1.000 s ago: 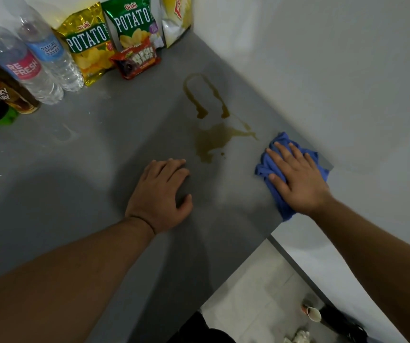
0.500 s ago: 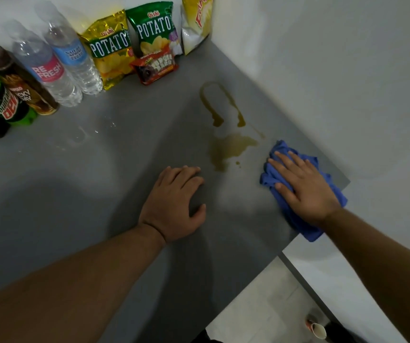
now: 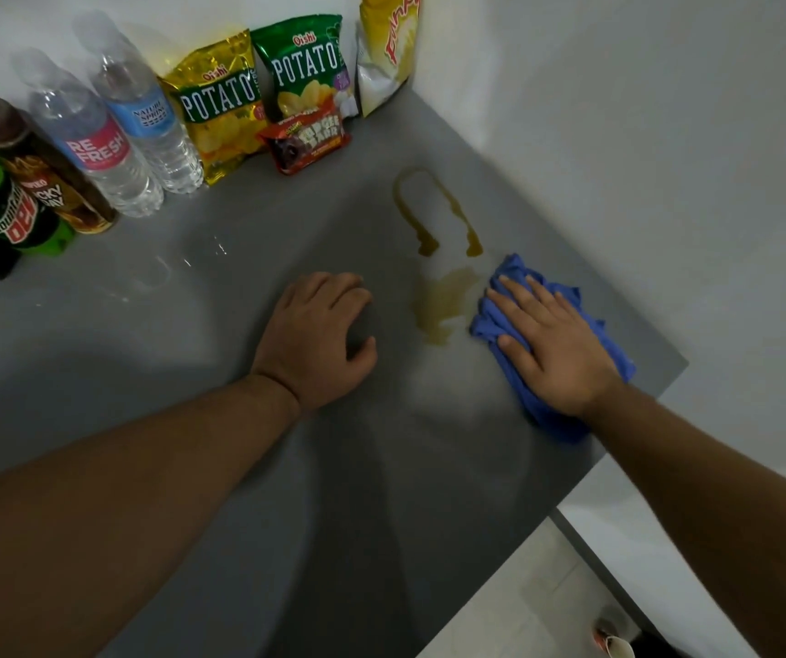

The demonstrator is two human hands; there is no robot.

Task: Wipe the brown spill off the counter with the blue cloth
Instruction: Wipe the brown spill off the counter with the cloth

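I'm pressing the blue cloth [image 3: 516, 273] onto the grey counter [image 3: 191, 372] with my right hand [image 3: 557, 344], fingers straight, palm down. The cloth is bunching under it, left edge meeting the right side of the brown spill [image 3: 443, 301]. A thin brown loop [image 3: 410, 216] is sitting just beyond the puddle, clear of the cloth. I'm resting my left hand [image 3: 315, 334] on the counter left of the puddle, fingers loosely bent, holding nothing. Standing along the back wall [image 3: 49, 21]: green soda bottle [image 3: 6, 216], brown bottle [image 3: 44, 178], pink-label water bottle [image 3: 92, 140], blue-label water bottle [image 3: 149, 116], yellow chip bag [image 3: 220, 116], green chip bag [image 3: 308, 68], red snack pack [image 3: 308, 140], corner bag [image 3: 388, 49].
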